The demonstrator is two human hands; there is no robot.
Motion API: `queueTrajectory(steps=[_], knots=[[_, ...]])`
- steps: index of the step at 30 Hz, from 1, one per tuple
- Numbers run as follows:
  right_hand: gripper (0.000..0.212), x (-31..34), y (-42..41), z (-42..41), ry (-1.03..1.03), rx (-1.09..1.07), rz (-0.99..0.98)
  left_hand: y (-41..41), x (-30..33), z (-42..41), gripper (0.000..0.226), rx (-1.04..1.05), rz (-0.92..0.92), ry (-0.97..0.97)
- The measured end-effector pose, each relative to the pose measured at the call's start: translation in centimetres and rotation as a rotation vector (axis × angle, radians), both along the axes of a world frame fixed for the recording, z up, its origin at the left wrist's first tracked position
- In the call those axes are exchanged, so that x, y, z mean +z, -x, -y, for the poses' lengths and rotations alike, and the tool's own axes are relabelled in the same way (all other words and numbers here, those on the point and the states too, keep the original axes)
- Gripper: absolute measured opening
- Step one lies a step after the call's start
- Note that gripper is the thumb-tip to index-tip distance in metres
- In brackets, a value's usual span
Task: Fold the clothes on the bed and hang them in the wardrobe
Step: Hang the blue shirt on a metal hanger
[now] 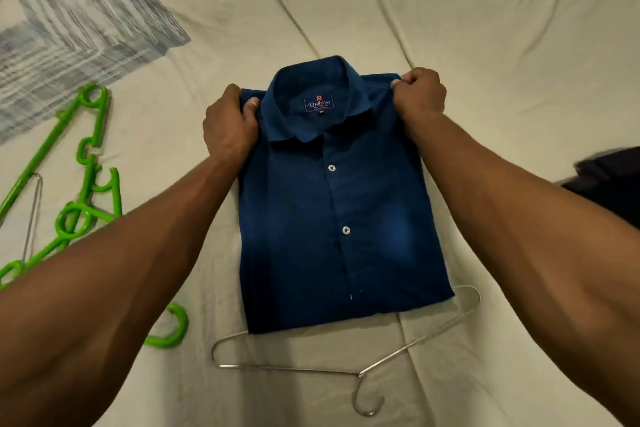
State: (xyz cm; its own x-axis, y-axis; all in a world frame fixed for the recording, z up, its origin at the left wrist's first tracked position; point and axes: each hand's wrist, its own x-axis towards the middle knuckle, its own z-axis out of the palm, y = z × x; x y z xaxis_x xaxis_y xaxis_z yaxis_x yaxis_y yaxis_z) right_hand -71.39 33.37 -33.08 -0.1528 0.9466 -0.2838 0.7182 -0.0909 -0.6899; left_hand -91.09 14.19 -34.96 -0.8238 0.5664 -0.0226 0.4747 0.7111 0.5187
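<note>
A wrinkled cream bedsheet (485,28) fills the view, with a grey-and-white patterned cloth (69,28) at its upper-left corner

A single head-worn view looks forward and steeply down — close over the bed (485,28), both forearms reaching in from below.

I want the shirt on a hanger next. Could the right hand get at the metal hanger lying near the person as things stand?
Probably not at once: the right hand grips the blue shirt at its shoulder. Nothing covers the metal hanger's hook and bar, though the shirt's hem overlaps its top.
</note>
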Motion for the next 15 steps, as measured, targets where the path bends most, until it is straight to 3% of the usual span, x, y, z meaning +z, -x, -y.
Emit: queueTrajectory(steps=[4,9,11,15], knots=[[0.007,-1.0,0.6,0.6,-0.111,-0.005,0.160,-0.5,-1.2,-0.5,0.026,0.000,-0.074,0.036],[0.038,-0.8,-0.9,5.1,-0.411,0.157,0.293,-3.2,0.3,1.4,0.046,0.132,-0.166,-0.070],[0.047,-1.0,-3.0,9.1,-0.532,0.278,0.298,-7.0,0.8,4.0,0.054,-0.047,-0.270,-0.069],[0.057,-2.0,-7.1,17.8,-0.506,0.619,0.339,-15.2,-0.8,9.5,0.064,-0.564,-0.252,0.092]])
